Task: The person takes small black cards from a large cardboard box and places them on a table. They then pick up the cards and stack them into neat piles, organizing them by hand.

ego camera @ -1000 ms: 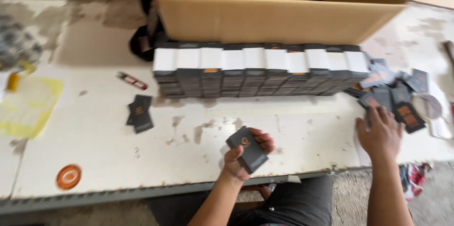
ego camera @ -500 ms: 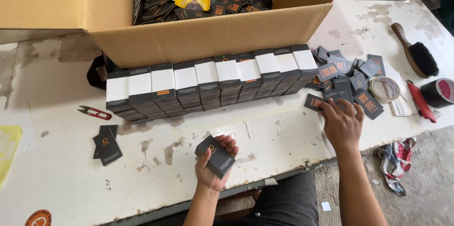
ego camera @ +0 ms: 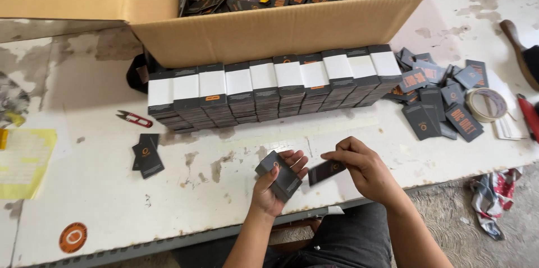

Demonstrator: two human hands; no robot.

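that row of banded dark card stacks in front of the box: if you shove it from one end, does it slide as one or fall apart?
Probably comes apart. The row of banded stacks is separate bundles side by side, nothing visibly joining them, so it would likely buckle. Each bundle has a white band around it, so should stay whole. They sit low and flat-bottomed on the table: more apt to slide than tip.

A big box [ego camera: 269, 32] sits at the back of the tabletop [ego camera: 101, 212], full of cards. In front of the box stands a long row of card stacks [ego camera: 269, 91]. Loose cards [ego camera: 443, 99] lie to the right of the row, with a tape roll [ego camera: 487, 104] beside them. Small snips [ego camera: 135, 118] and two cards [ego camera: 147, 156] lie to the left. Near the front edge, the left hand [ego camera: 275, 184] holds a stack, and the right hand [ego camera: 365, 170] holds one card [ego camera: 325, 171] beside it.
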